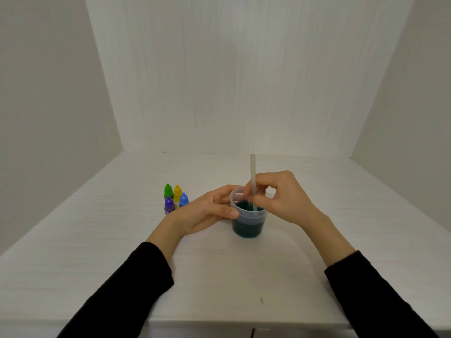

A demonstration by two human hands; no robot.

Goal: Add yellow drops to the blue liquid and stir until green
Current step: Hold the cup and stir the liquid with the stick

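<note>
- Stirring is the step in hand: the right hand (285, 198) pinches a pale stick (252, 181) between thumb and fingertips, about midway along its length.
- Stick axis: close to upright, top end above the cup (248, 217), lower end dipped into the liquid (247, 206) on the right side of the cup's mouth.
- Cup position: upright on the white surface (219, 276), between the two hands; its walls are translucent.
- Left hand (207, 212): fingers curled round the left wall of the cup, thumb on the near side, steadying it.
- Liquid state: dark teal-green, so by judgement the yellow is already in and mixing is well along; an even green is not confirmed.
- Key relation: the liquid lies straight below the right fingers, along the stick's axis, so a small circling of that hand should sweep the tip round the cup.
- Yellow bottle (177, 192): capped, standing left of the cup in a tight group with a green bottle (168, 190), a blue bottle (184, 199) and a purple bottle (169, 205); the left hand is nearer to it.
- Risk: pushing the stick against the wall may tip the cup.
</note>
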